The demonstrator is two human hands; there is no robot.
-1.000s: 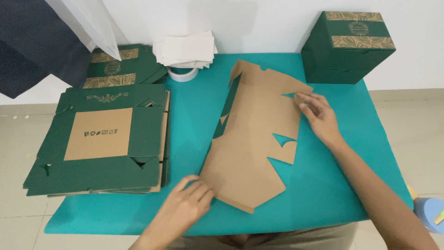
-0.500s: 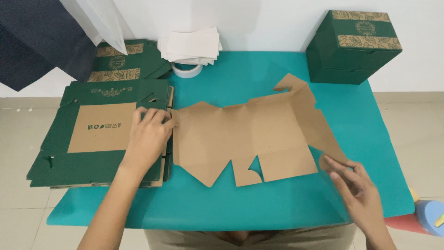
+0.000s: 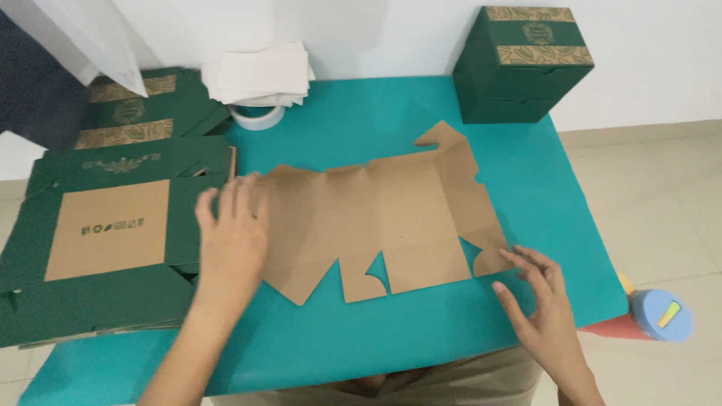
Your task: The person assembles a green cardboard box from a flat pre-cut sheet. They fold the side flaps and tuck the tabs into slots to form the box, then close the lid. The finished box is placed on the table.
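A flat brown cardboard box blank [image 3: 391, 218] lies unfolded, plain side up, across the middle of the teal table [image 3: 361, 120]. My left hand [image 3: 232, 237] rests palm down on the blank's left end, fingers spread. My right hand [image 3: 538, 297] touches the blank's lower right corner flap with its fingertips, fingers apart. Neither hand grips anything.
A stack of flat green box blanks [image 3: 105, 248] lies at the left, more green blanks [image 3: 139, 113] behind it. A tape roll [image 3: 257, 116] and white papers [image 3: 259, 71] sit at the back. An assembled green box [image 3: 523, 64] stands back right. A blue-lidded container [image 3: 662, 316] is on the floor, right.
The blank has been turned from lying diagonally to lying flat and lengthwise. My left hand slid right onto its left end; my right hand came to its lower right corner.
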